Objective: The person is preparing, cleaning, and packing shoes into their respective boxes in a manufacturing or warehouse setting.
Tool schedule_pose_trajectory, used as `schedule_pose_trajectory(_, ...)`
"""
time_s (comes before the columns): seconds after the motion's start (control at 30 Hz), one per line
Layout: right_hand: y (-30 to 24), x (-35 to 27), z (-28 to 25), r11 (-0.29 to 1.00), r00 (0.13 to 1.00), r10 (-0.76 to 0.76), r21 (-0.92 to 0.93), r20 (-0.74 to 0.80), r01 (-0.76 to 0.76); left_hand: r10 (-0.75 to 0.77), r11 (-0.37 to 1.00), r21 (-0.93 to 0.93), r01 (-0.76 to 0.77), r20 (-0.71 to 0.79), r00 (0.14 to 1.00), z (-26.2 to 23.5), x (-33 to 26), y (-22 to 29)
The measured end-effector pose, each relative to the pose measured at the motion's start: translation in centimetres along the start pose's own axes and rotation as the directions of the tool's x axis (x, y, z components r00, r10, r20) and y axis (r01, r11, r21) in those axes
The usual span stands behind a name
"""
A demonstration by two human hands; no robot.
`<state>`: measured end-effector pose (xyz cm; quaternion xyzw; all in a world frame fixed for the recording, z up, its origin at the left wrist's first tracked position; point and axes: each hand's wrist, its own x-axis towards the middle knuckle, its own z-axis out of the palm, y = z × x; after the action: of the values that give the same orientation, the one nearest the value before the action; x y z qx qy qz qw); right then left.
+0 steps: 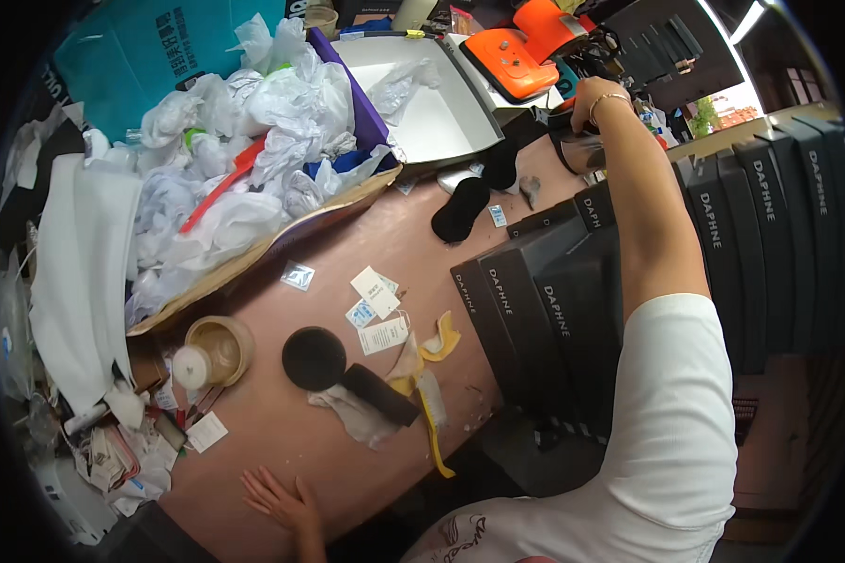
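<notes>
My left hand [282, 499] lies flat on the pinkish tabletop [282, 422] at the near edge, fingers spread and holding nothing. Reaching far to the right, my right hand [593, 98] is closed beside an orange device [516, 61]; what it grips is hidden. A black round pad [314, 358] and a black cylinder [380, 394] are on the table beyond my left hand, with a crumpled whitish cloth [352, 418] partly under the cylinder. Yellow strips [432, 403] lie beside them. White cards [383, 333] and small packets [298, 275] are scattered farther off.
A carton [272, 246] heaped with crumpled white plastic [244, 122] takes up the far left. Behind it stands an open white box [432, 117]. Dark shoe boxes [554, 328] line the right side. A beige tub [221, 347] stands on the left; black pads [460, 209] lie farther back.
</notes>
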<state>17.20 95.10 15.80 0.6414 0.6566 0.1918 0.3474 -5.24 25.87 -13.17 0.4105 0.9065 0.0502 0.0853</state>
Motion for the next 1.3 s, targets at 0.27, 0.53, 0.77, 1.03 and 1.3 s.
schedule_pose_trajectory(0.27,1.9,-24.2,-4.0,0.913,0.762,-0.396,-0.133,-0.512,0.386,-0.026,0.931,-0.364,-0.04,-0.176,0.984,0.9,-1.0,0.2)
schedule_pose_trajectory(0.53,-0.2,-56.4,7.9,0.331,-0.032,-0.785,-0.462,-0.618,0.823,0.479,0.552,-0.508,-0.661,-0.455,0.751,-18.2,-12.6,9.5)
schedule_pose_trajectory(0.77,1.2,-66.3,10.2,-0.102,-0.081,-0.739,-0.009,-0.669,0.995,0.207,0.491,-0.603,-0.628,-0.62,0.757,-16.9,-22.4,6.6)
schedule_pose_trajectory(1.03,-2.5,-67.1,13.3,-0.292,0.016,-0.647,0.268,-0.762,0.918,0.194,0.573,-0.645,-0.506,-0.493,0.848,-17.1,-24.7,3.6)
schedule_pose_trajectory(1.3,-1.7,-63.9,9.8,-0.735,-0.568,-0.527,0.003,-0.632,0.678,0.813,-0.184,-0.931,0.315,0.036,0.582,-17.8,-20.9,0.2)
